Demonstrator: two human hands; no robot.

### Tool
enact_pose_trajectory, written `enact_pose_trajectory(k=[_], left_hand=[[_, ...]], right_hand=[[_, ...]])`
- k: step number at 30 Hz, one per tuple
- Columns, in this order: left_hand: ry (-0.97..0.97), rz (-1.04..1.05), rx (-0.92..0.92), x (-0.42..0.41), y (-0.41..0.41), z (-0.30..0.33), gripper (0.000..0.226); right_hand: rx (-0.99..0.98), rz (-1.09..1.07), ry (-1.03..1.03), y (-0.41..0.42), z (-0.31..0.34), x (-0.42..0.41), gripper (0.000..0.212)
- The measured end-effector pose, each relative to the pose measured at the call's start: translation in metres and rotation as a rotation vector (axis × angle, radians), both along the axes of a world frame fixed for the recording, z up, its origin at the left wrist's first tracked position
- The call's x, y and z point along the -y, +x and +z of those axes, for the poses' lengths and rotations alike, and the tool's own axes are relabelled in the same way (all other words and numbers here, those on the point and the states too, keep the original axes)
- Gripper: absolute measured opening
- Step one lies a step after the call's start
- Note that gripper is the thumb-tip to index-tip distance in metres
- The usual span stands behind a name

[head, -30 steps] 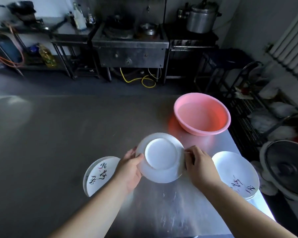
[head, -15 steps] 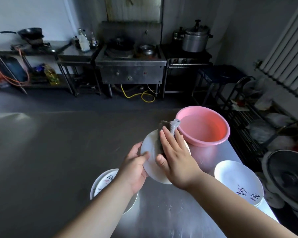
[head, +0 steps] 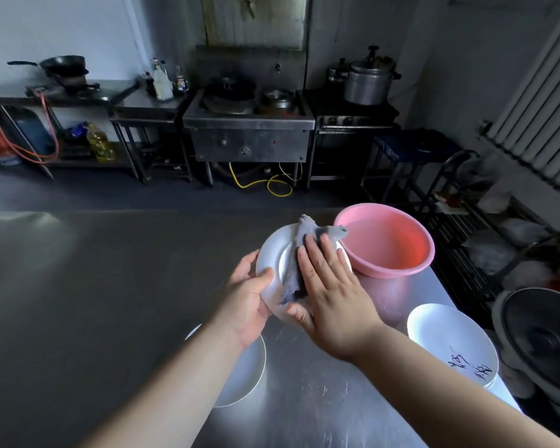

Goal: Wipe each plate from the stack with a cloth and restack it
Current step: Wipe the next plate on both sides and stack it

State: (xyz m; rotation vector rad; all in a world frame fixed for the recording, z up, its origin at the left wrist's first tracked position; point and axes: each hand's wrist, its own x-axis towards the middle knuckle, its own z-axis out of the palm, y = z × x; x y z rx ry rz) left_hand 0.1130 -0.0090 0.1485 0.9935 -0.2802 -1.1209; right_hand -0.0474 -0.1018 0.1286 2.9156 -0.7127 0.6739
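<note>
**Cloth flat on the plate, wipe under way**

Half a second back the right hand had just laid the cloth on the plate; now it has spread wider, its fingers reaching further up the plate, and the plate sits a little higher in the frame, close to the pink basin.

At centre frame the left hand (head: 244, 297) grips the plate (head: 272, 253) by its left rim, thumb curled over the front edge, holding it tilted above the worktop (head: 304, 399). The right hand (head: 332, 294) lies flat with straight fingers, pressing the grey cloth (head: 296, 276) against the plate's face. One loose end of the cloth flaps over the top edge towards the pink basin (head: 387, 240).

To wipe well, the flat hand should sweep the whole face out to the rim while the left hand turns the plate, so the patch under its thumb gets cleaned too; a firm rim grip matters, since a wet plate may slip.

Much of the plate's face is covered by the hand and cloth, so how clean it is cannot be judged. A plate at lower centre (head: 240, 376) is mostly hidden by the left forearm, and I cannot tell whether it is one plate or several. The lettered stack at lower right (head: 446, 337) probably holds several plates, but its edge is too dim to count.
</note>
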Motion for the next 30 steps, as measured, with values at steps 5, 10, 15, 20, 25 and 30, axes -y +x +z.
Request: enact_pose_trajectory(k=[5, 10, 15, 20, 25, 30], left_hand=[[-0.025, 0.014, -0.024, -0.002, 0.004, 0.005, 0.042], [-0.042, -0.068, 0.002, -0.01, 0.007, 0.006, 0.044], [-0.075, -0.005, -0.044, -0.006, 0.016, 0.012, 0.045], [-0.064, -0.055, -0.048, -0.014, 0.008, 0.004, 0.05], [-0.128, -0.023, -0.106, -0.014, 0.002, 0.004, 0.042], [-0.104, -0.03, -0.039, -0.014, 0.007, 0.008, 0.054]], right_hand=[[0.043, 0.119, 0.006, -0.014, -0.014, -0.028, 0.088], [0.117, -0.011, 0.04, -0.001, 0.015, 0.004, 0.087], [0.127, 0.049, 0.021, -0.011, -0.008, -0.031, 0.089], [0.182, 0.005, 0.037, -0.012, -0.005, -0.016, 0.087], [0.215, -0.039, 0.094, -0.011, 0.003, 0.001, 0.084], [0.364, -0.033, 0.266, -0.03, -0.019, -0.032, 0.074]])
